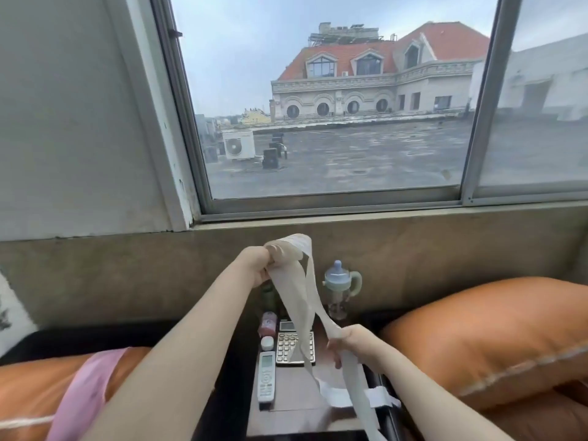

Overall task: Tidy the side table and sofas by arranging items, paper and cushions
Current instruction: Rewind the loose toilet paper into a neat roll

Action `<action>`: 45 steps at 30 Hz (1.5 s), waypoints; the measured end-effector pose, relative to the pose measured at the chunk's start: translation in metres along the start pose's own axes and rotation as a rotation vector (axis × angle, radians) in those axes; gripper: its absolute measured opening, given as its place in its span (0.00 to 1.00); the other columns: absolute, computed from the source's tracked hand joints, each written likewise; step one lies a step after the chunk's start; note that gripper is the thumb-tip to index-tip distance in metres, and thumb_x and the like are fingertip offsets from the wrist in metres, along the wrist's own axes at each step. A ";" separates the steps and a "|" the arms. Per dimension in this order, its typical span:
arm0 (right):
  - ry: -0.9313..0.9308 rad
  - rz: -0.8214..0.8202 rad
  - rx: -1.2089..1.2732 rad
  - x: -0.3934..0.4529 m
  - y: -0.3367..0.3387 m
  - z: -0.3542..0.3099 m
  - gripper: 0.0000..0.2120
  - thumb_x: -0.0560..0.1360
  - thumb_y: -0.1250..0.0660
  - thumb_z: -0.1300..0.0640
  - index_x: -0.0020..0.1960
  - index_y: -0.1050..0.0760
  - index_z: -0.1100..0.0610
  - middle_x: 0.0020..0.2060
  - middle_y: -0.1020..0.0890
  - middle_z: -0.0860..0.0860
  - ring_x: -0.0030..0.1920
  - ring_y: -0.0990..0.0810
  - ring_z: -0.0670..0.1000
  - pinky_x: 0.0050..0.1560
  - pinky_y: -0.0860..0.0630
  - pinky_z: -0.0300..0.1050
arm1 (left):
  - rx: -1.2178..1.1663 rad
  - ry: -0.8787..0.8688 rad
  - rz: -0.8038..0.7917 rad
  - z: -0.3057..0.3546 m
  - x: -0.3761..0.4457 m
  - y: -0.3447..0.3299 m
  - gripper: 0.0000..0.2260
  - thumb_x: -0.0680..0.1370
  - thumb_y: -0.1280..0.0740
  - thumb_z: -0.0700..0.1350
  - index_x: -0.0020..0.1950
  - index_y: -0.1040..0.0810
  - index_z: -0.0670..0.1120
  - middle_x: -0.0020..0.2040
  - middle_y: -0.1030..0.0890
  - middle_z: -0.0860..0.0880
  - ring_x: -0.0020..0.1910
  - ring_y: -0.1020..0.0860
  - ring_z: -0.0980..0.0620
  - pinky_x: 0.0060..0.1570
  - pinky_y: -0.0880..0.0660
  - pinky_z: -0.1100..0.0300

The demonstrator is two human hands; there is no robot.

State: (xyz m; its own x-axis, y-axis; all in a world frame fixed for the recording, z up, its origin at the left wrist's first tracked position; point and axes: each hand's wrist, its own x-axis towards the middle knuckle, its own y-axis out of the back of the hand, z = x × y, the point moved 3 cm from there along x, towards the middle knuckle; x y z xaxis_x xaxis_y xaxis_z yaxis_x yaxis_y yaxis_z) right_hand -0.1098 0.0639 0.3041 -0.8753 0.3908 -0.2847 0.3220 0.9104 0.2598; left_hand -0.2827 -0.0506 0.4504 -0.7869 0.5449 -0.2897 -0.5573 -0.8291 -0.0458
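A long strip of white tissue paper point(299, 300) hangs in loops above the dark side table point(286, 418). My left hand point(254, 265) is raised and grips the rolled upper end of the paper. Lower and to the right, my right hand point(353, 342) pinches the strip, whose loose tail trails down over the table's front. On the table lie a white remote point(266, 377), a calculator point(294, 345), a small white jar point(267, 343), a pink bottle point(268, 324) and a baby bottle point(339, 288) with a blue teat.
An orange cushion point(490, 338) lies on the sofa at the right. Another orange cushion with a pink cloth point(82, 393) over it is at the left. A concrete wall point(127, 275) and a large window point(334, 100) stand behind the table.
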 end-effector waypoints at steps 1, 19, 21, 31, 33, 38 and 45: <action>0.054 0.023 0.115 0.003 0.004 -0.018 0.05 0.70 0.32 0.62 0.36 0.24 0.62 0.22 0.26 0.52 0.24 0.29 0.48 0.30 0.31 0.39 | 0.080 0.030 -0.052 -0.005 -0.004 0.004 0.08 0.78 0.36 0.35 0.56 0.24 0.36 0.47 0.21 0.44 0.43 0.22 0.50 0.37 0.23 0.63; 0.323 0.115 0.174 0.055 -0.017 -0.169 0.09 0.71 0.28 0.52 0.47 0.21 0.56 0.41 0.19 0.56 0.42 0.23 0.54 0.43 0.29 0.49 | 0.018 -0.100 -0.405 -0.016 -0.009 0.022 0.15 0.73 0.29 0.50 0.55 0.21 0.41 0.48 0.17 0.45 0.43 0.18 0.52 0.42 0.22 0.63; 0.319 0.174 0.092 0.059 -0.017 -0.173 0.05 0.73 0.30 0.56 0.44 0.21 0.58 0.39 0.20 0.55 0.41 0.24 0.53 0.41 0.30 0.46 | -0.016 -0.123 -0.418 -0.017 -0.007 0.021 0.34 0.59 0.21 0.59 0.56 0.21 0.39 0.47 0.17 0.44 0.44 0.18 0.51 0.44 0.21 0.62; 0.346 0.057 -0.268 0.053 -0.028 -0.166 0.08 0.70 0.29 0.59 0.45 0.28 0.55 0.36 0.25 0.47 0.35 0.27 0.43 0.33 0.31 0.34 | -0.187 -0.094 0.112 -0.025 0.011 0.032 0.09 0.75 0.30 0.43 0.46 0.22 0.36 0.21 0.24 0.46 0.29 0.24 0.46 0.40 0.24 0.55; 0.334 0.029 -0.212 0.054 -0.020 -0.155 0.07 0.71 0.29 0.61 0.40 0.27 0.54 0.32 0.25 0.46 0.31 0.27 0.42 0.33 0.31 0.33 | -0.215 -0.095 0.131 -0.024 0.010 0.036 0.08 0.76 0.31 0.42 0.41 0.24 0.38 0.20 0.25 0.48 0.28 0.25 0.48 0.36 0.26 0.58; 0.125 -0.089 -0.189 0.045 0.007 -0.123 0.12 0.74 0.32 0.62 0.34 0.29 0.57 0.25 0.28 0.43 0.26 0.30 0.40 0.33 0.31 0.31 | -0.354 -0.102 0.170 -0.019 0.013 0.054 0.06 0.75 0.29 0.41 0.42 0.22 0.39 0.33 0.21 0.44 0.32 0.22 0.48 0.34 0.24 0.58; 0.084 -0.091 -0.115 0.035 0.037 -0.113 0.15 0.74 0.32 0.62 0.30 0.27 0.54 0.27 0.28 0.46 0.28 0.29 0.43 0.36 0.32 0.37 | -0.416 -0.049 0.306 -0.020 0.024 0.083 0.14 0.73 0.27 0.44 0.52 0.23 0.37 0.40 0.20 0.43 0.37 0.21 0.46 0.39 0.24 0.55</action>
State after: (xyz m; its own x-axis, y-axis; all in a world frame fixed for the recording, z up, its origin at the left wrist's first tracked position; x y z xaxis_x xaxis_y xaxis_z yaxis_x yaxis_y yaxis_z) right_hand -0.1694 0.0962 0.4080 -0.9278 0.2901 -0.2346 0.2007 0.9182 0.3416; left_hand -0.3429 -0.1091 0.4207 -0.9146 0.2662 -0.3045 -0.1545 -0.9258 -0.3450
